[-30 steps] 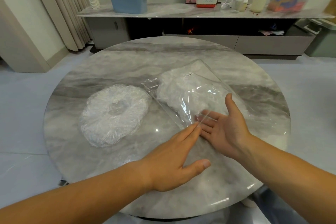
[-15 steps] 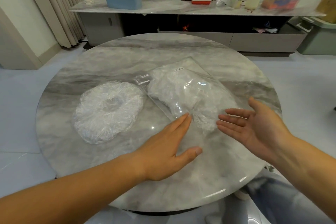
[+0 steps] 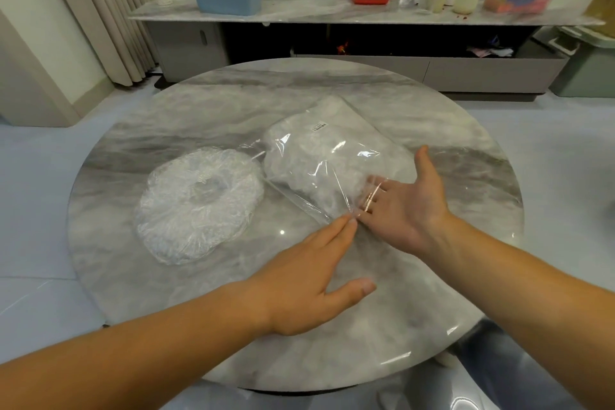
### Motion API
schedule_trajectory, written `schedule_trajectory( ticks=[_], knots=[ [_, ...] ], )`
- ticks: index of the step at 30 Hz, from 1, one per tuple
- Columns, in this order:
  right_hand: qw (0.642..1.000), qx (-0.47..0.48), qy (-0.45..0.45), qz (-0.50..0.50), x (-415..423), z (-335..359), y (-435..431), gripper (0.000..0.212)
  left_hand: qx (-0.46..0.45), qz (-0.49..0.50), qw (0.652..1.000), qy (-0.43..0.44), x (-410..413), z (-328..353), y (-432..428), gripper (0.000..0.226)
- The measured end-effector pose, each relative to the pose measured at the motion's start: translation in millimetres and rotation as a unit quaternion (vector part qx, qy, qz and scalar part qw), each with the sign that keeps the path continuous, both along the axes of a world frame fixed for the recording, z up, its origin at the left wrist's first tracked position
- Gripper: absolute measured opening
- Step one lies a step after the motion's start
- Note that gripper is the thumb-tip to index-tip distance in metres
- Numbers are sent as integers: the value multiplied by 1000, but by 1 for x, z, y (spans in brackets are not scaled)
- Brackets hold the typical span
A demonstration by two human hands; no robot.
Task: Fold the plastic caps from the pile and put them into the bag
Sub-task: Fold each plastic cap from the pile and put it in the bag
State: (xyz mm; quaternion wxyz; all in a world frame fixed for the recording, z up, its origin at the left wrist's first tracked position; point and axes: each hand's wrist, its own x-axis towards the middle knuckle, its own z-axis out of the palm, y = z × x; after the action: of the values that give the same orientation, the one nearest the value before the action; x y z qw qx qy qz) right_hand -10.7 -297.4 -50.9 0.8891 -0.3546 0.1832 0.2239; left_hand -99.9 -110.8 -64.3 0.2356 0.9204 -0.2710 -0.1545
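Hands over round marble table. Left hand flat, fingers straight, tips touching near edge of clear bag. Right hand open, thumb up, fingers straight and slid under bag's plastic, gripping nothing. Bag, part filled with white caps, lies mid-table. Pile of caps just beside it, toward left edge.

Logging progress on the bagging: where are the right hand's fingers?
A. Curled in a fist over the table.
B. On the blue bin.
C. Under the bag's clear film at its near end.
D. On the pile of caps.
C: the right hand has its fingers showing through the glossy film of the bag, and no hand is on the pile.
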Motion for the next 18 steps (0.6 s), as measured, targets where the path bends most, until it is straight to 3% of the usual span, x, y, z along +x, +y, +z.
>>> schedule_trajectory(
  ticks=[5, 11, 18],
  knots=[
    [999, -13, 14, -51, 5, -3, 7, 104, 1, 0, 1000, -1, 3, -1, 7, 88],
    [983, -171, -11, -69, -19, 2, -12, 79, 1, -5, 1000, -6, 13, -2, 9, 87],
    [969, -225, -18, -97, -57, 5, -34, 72, 7, -32, 999, -7, 19, 1, 6, 84]
  ],
)
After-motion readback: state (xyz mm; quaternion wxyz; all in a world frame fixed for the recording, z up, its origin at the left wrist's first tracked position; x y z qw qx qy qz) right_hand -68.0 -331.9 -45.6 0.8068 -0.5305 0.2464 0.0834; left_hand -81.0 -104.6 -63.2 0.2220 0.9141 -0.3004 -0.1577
